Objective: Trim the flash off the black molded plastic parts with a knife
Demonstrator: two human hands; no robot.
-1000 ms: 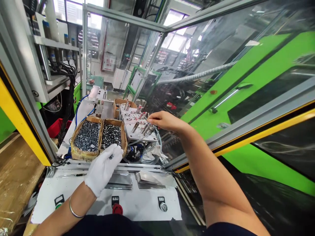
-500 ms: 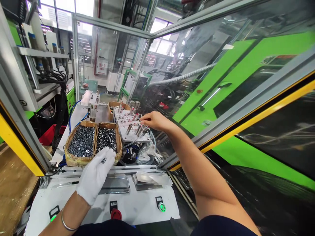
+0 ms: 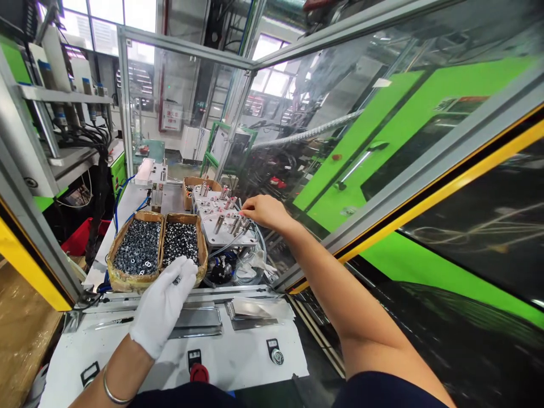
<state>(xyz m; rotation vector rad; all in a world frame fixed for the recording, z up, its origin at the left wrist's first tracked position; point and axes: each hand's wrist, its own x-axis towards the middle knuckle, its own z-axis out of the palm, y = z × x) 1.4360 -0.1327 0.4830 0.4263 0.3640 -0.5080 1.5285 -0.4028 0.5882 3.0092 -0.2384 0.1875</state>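
Evidently the centre of the scene is a pale metal fixture plate [image 3: 223, 237] studded with short, shiny upright metal pins [image 3: 219, 224]. It lies ahead of the person, its long axis slanting from the near right toward the far left, the pins standing roughly at right angles to it.

The bare right hand [image 3: 266, 211] is clearly the nearer one: it reaches over the plate's right-hand edge, palm downward, with the pins just below and to the left of its fingertips. Those fingertips are drawn together in a narrow pinch; whether a tiny part sits between them, or whether they touch a pin, I cannot tell.

Nearer the person and to the left of the plate, the white-gloved left hand [image 3: 164, 303] is cupped, fingers curled round some small dark metallic pieces [image 3: 177, 279].

Just left of the plate, a tape-wrapped brown cardboard box [image 3: 113, 270] holds dark grey rings [image 3: 138, 249] in its left compartment and small black-and-silver parts [image 3: 182, 238] in its right. Behind the plate stands another brown cardboard box [image 3: 187, 196]; beyond its right side rises a transparent panel [image 3: 293, 130].
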